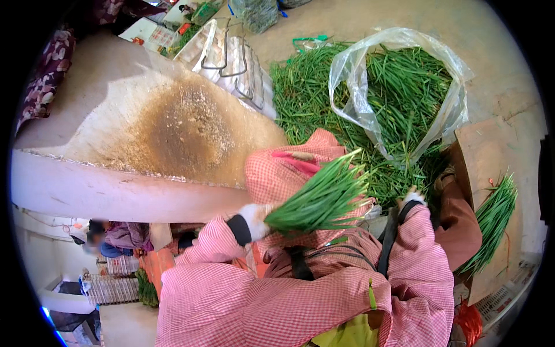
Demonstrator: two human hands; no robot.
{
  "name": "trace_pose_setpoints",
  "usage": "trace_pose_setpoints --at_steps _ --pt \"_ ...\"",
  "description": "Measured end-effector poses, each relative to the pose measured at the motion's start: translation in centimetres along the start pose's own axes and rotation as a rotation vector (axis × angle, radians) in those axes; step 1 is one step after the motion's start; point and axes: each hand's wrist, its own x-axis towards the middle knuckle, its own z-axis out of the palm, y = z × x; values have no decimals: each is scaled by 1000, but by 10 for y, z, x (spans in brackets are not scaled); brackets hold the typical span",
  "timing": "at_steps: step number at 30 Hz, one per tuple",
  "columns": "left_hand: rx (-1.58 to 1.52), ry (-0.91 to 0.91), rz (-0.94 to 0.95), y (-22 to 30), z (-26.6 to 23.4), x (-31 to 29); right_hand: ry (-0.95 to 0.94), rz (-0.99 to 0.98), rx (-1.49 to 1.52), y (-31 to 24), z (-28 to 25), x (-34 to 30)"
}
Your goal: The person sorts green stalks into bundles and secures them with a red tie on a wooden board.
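Note:
My left hand (254, 222), in a white glove with a dark cuff at the wrist, is closed around one end of a bunch of garlic chives (317, 199). The green blades fan out to the right over my lap. My right hand (413, 198), also in a pale glove, is at the near edge of a large heap of loose chives (309, 87). Its fingers are small and partly hidden, so I cannot make out whether they grip anything. A clear plastic bag (357, 78), its mouth wide, holds more chives on that heap.
A tied bunch of chives (491, 222) lies on a board (488, 150) at the right. To the left stands a pale, brown-stained surface (110, 115). White crates with metal handles (240, 69) stand behind it. Another person (124, 237) is at the far left.

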Motion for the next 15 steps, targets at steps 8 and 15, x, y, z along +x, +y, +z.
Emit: trace_pose_setpoints --at_steps 8,15 --pt "1057 211 46 151 -37 65 -754 277 1987 -66 -48 -42" --pt "1235 255 140 151 -7 47 -1517 -390 2775 -128 -47 -126"
